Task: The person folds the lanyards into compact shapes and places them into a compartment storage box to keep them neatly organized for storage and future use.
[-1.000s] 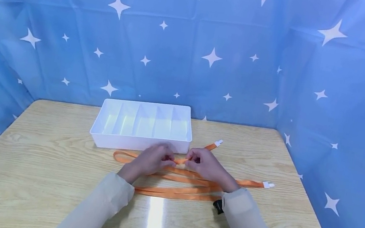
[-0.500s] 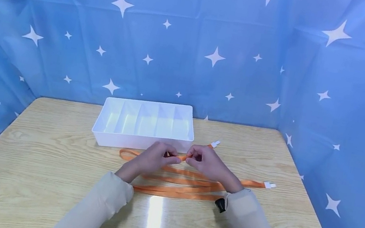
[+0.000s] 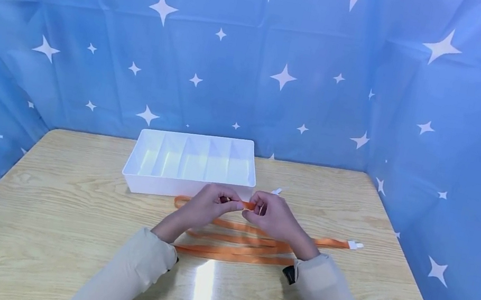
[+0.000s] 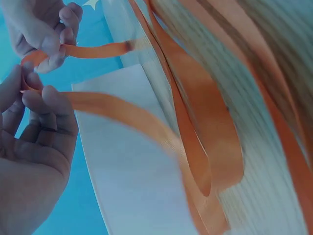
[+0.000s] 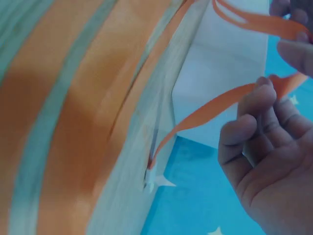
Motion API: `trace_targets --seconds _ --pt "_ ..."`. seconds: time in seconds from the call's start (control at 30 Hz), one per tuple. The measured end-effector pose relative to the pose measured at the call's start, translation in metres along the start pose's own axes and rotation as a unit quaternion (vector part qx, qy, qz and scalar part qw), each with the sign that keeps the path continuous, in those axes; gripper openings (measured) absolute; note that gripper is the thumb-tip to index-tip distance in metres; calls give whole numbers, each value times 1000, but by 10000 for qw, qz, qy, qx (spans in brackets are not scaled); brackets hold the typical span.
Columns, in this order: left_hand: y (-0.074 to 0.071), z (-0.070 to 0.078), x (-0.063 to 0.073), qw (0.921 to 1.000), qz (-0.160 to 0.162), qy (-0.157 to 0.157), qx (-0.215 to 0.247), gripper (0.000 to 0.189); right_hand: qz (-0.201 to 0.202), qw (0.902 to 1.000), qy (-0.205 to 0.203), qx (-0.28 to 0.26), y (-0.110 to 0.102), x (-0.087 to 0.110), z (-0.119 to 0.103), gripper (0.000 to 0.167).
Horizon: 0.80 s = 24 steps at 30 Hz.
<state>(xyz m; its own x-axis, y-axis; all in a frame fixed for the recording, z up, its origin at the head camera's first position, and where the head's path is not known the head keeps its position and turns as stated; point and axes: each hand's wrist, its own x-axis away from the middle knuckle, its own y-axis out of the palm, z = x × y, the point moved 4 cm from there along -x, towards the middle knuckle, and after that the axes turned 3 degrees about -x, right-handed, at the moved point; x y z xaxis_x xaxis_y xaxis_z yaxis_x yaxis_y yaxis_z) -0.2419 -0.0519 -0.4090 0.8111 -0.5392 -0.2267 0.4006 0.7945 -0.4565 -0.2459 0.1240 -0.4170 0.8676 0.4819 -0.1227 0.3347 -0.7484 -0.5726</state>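
Note:
Both hands pinch one orange ribbon lanyard point(image 3: 248, 205) just in front of the white box, with a short stretch of it between the fingertips. My left hand point(image 3: 206, 207) grips it between thumb and fingers; from there the ribbon point(image 4: 122, 112) hangs down in the left wrist view to a loop by the box. My right hand point(image 3: 276, 215) holds it with curled fingers, and the ribbon's tail runs on to a white clip point(image 3: 277, 191) behind that hand. More orange lanyards point(image 3: 232, 251) lie in long folds below my wrists, one ending in a white clip point(image 3: 355, 245) at the right.
A white box point(image 3: 187, 189) with several compartments stands at the back of the wooden table point(image 3: 39, 222), close behind my left hand. A blue curtain point(image 3: 217, 60) with white stars hangs behind the table and at its sides.
The hands have shifted slightly up and right with the ribbon. Its left loop has drawn in to the right, and the white clip at the back has slid left toward my right hand.

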Motion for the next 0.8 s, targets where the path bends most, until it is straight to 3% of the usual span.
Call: trace_targets --seconds 0.27,0.5,0.8 --pt "-8 11 -2 9982 553 181 151 16 619 9957 -47 688 -1 3 -4 9" --pt "-16 24 -6 9967 794 110 96 14 1363 9763 -531 1593 -7 7 -13 17" --pt "-19 39 -8 9956 845 -24 410 15 1699 9712 -684 1525 -12 9 -21 11"
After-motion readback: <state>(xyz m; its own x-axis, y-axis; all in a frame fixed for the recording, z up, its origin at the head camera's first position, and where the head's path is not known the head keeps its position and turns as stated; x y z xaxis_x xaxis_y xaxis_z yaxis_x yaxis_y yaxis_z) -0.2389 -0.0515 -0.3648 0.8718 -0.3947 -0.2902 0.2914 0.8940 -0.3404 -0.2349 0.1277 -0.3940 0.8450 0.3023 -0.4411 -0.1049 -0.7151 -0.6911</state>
